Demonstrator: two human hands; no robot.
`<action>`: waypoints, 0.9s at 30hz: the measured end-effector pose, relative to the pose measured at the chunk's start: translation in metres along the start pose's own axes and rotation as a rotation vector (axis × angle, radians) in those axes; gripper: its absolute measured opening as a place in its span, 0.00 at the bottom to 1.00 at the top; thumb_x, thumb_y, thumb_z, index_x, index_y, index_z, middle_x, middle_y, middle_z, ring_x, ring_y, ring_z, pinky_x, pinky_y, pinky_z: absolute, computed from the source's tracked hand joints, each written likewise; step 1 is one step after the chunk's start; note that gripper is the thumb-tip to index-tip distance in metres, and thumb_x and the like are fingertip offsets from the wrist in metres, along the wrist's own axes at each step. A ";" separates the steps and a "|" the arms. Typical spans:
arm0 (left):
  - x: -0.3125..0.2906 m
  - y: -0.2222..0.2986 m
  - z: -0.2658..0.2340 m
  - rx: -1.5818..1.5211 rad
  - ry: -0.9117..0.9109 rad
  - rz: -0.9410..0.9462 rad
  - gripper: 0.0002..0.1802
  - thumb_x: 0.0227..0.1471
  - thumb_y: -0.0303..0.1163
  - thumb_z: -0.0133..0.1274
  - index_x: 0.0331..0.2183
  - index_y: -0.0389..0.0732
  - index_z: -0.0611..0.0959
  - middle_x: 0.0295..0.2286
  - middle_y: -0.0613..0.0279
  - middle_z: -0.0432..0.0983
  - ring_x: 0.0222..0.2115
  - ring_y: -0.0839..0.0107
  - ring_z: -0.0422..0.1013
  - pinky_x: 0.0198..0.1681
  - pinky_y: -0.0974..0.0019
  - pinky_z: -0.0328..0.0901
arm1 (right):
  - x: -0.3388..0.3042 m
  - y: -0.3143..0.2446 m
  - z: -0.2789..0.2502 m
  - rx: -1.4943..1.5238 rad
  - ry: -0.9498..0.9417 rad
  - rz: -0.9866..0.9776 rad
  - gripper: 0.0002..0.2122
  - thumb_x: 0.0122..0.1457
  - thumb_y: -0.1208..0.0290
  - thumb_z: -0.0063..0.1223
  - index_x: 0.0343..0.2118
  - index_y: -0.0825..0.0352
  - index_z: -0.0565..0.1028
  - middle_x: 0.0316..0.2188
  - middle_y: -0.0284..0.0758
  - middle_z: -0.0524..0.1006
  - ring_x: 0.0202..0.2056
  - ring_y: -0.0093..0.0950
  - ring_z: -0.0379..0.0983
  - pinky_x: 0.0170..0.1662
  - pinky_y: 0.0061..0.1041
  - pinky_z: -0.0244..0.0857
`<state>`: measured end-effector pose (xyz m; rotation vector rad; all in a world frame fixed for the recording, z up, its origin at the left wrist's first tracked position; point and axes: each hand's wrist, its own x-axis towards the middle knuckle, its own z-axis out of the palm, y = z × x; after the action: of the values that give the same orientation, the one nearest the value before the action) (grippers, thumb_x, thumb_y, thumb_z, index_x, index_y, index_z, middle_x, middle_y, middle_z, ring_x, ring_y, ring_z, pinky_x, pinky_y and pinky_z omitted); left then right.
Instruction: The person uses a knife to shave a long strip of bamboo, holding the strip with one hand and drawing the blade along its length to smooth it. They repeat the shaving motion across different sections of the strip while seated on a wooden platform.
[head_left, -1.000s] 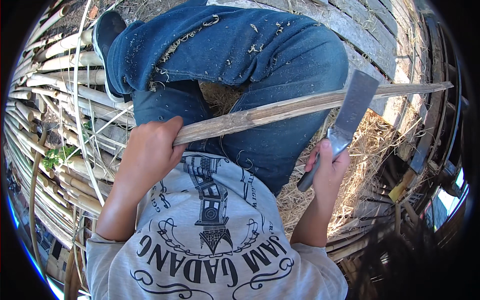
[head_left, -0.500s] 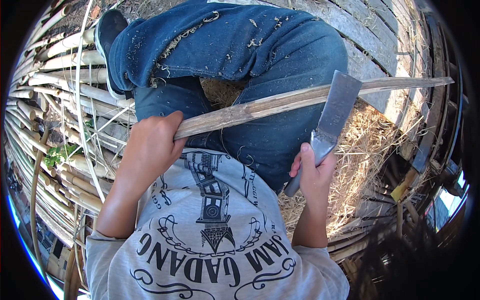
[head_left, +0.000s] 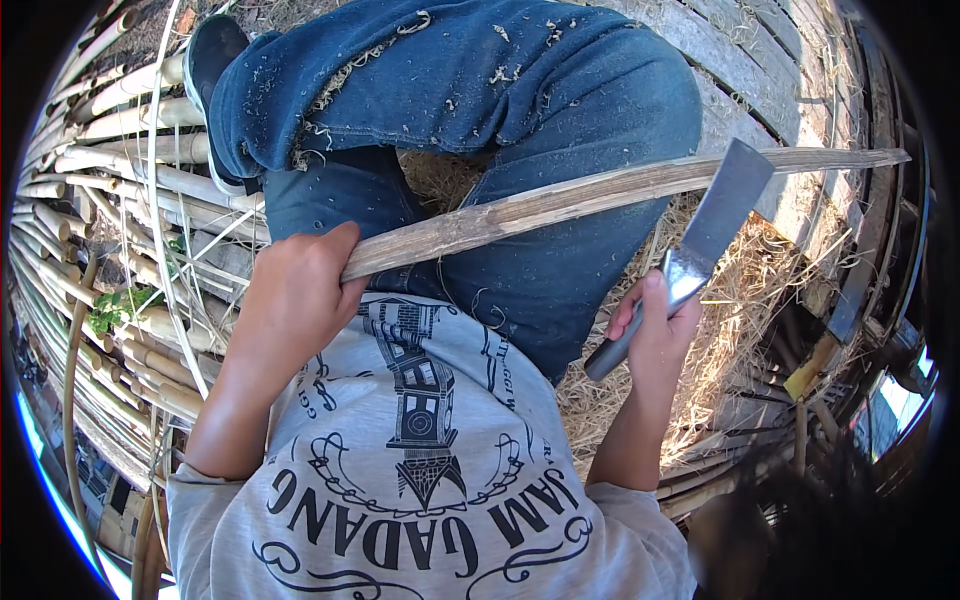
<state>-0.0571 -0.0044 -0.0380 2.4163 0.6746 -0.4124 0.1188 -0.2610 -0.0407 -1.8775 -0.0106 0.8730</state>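
A long, slightly curved strip of wood or bamboo runs from my left hand, across my lap and thigh, to the far right. My left hand is closed round its near end. In my right hand is a broad-bladed knife, gripped by its dark round handle with the thumb near the blade's neck. The flat, squared blade points up and to the right. It overlaps the strip's right part in view; whether it touches the strip I cannot tell. Curled shavings cling to my blue jeans.
Stacked bamboo poles lie along the left, with a small green plant among them. Straw-like shavings cover the ground at right. Weathered planks lie at the upper right, beside dark upright timbers.
The knife has moved right along the strip, and its blade tilts further right. My left hand and the strip have shifted slightly left.
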 end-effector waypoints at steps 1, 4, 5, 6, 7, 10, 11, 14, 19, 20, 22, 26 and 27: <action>0.002 -0.001 0.001 0.007 0.015 0.012 0.08 0.41 0.26 0.57 0.25 0.36 0.74 0.17 0.47 0.72 0.22 0.47 0.72 0.26 0.50 0.65 | -0.004 0.000 0.008 -0.053 -0.080 0.074 0.10 0.57 0.68 0.56 0.28 0.70 0.71 0.15 0.30 0.71 0.17 0.18 0.68 0.21 0.17 0.60; 0.002 -0.004 -0.001 0.002 0.013 0.022 0.09 0.40 0.26 0.57 0.26 0.36 0.74 0.18 0.47 0.72 0.23 0.47 0.71 0.27 0.50 0.65 | -0.011 0.005 0.031 -0.286 -0.290 -0.065 0.13 0.54 0.66 0.59 0.32 0.72 0.72 0.20 0.36 0.76 0.27 0.25 0.75 0.31 0.24 0.65; 0.000 -0.005 -0.001 -0.006 -0.010 0.013 0.09 0.40 0.26 0.57 0.26 0.36 0.74 0.18 0.47 0.72 0.23 0.46 0.71 0.27 0.50 0.65 | -0.012 0.003 0.031 -0.217 -0.220 -0.040 0.11 0.56 0.67 0.57 0.30 0.72 0.72 0.18 0.35 0.75 0.23 0.24 0.74 0.27 0.22 0.64; 0.003 -0.004 0.000 -0.010 -0.005 0.004 0.09 0.40 0.26 0.57 0.26 0.36 0.74 0.18 0.47 0.72 0.23 0.46 0.71 0.27 0.50 0.65 | -0.005 -0.001 0.023 -0.065 -0.091 -0.034 0.10 0.58 0.68 0.55 0.28 0.71 0.72 0.16 0.33 0.73 0.19 0.21 0.71 0.23 0.20 0.62; 0.000 -0.004 -0.001 -0.024 -0.002 0.003 0.09 0.40 0.25 0.57 0.26 0.36 0.74 0.18 0.47 0.72 0.22 0.46 0.71 0.27 0.49 0.65 | -0.004 -0.005 0.015 0.093 0.043 -0.011 0.10 0.60 0.69 0.52 0.26 0.70 0.71 0.14 0.32 0.71 0.16 0.19 0.68 0.19 0.18 0.59; 0.002 -0.008 0.000 -0.025 0.001 0.026 0.09 0.40 0.25 0.57 0.26 0.36 0.74 0.17 0.46 0.72 0.22 0.46 0.71 0.27 0.49 0.65 | 0.002 -0.005 0.009 -0.059 0.140 -0.097 0.08 0.61 0.71 0.51 0.27 0.70 0.70 0.13 0.29 0.69 0.13 0.15 0.64 0.16 0.15 0.56; 0.004 -0.007 0.002 -0.025 0.008 0.036 0.09 0.40 0.25 0.57 0.26 0.36 0.74 0.17 0.46 0.71 0.22 0.46 0.71 0.26 0.50 0.64 | -0.003 -0.005 0.016 -0.050 0.079 -0.064 0.07 0.60 0.72 0.52 0.29 0.70 0.70 0.14 0.29 0.69 0.14 0.15 0.64 0.17 0.15 0.57; 0.001 -0.010 0.001 0.020 0.015 -0.019 0.09 0.39 0.26 0.57 0.26 0.36 0.73 0.17 0.46 0.71 0.22 0.46 0.71 0.26 0.50 0.64 | -0.003 -0.004 0.013 -0.106 -0.007 -0.078 0.07 0.59 0.73 0.53 0.31 0.71 0.69 0.15 0.29 0.69 0.14 0.15 0.65 0.18 0.16 0.58; 0.002 -0.006 0.001 0.000 0.047 0.034 0.08 0.40 0.26 0.56 0.25 0.36 0.73 0.16 0.46 0.70 0.21 0.46 0.70 0.26 0.50 0.64 | 0.007 -0.006 0.002 0.003 0.222 -0.049 0.08 0.61 0.71 0.51 0.29 0.70 0.69 0.14 0.30 0.69 0.14 0.16 0.65 0.17 0.17 0.59; 0.002 -0.009 0.002 0.009 0.046 0.029 0.08 0.40 0.26 0.56 0.25 0.36 0.73 0.16 0.46 0.70 0.21 0.46 0.70 0.26 0.50 0.64 | 0.005 -0.007 0.002 0.010 0.174 -0.066 0.08 0.61 0.70 0.50 0.29 0.69 0.69 0.13 0.31 0.69 0.13 0.17 0.65 0.16 0.17 0.59; 0.002 -0.009 0.002 0.017 0.046 0.029 0.08 0.40 0.26 0.56 0.25 0.36 0.73 0.17 0.46 0.70 0.22 0.46 0.70 0.26 0.50 0.64 | 0.004 -0.008 0.001 0.016 0.129 -0.084 0.09 0.62 0.70 0.50 0.28 0.69 0.69 0.13 0.31 0.68 0.13 0.18 0.65 0.15 0.17 0.59; -0.001 -0.007 0.006 -0.061 0.011 -0.052 0.06 0.40 0.23 0.51 0.25 0.33 0.73 0.18 0.40 0.68 0.24 0.40 0.68 0.27 0.48 0.61 | 0.008 -0.010 0.001 0.047 0.092 -0.077 0.10 0.62 0.69 0.50 0.30 0.71 0.69 0.12 0.32 0.68 0.12 0.18 0.65 0.15 0.17 0.59; -0.002 -0.007 0.007 -0.065 0.020 -0.049 0.06 0.40 0.23 0.51 0.25 0.33 0.73 0.18 0.40 0.68 0.24 0.40 0.68 0.27 0.48 0.61 | 0.007 -0.008 0.002 0.046 0.091 -0.076 0.10 0.62 0.69 0.50 0.30 0.71 0.69 0.12 0.32 0.68 0.12 0.18 0.65 0.15 0.17 0.59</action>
<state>-0.0631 -0.0045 -0.0454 2.3497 0.7464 -0.3812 0.1252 -0.2532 -0.0387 -1.8601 -0.0058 0.7292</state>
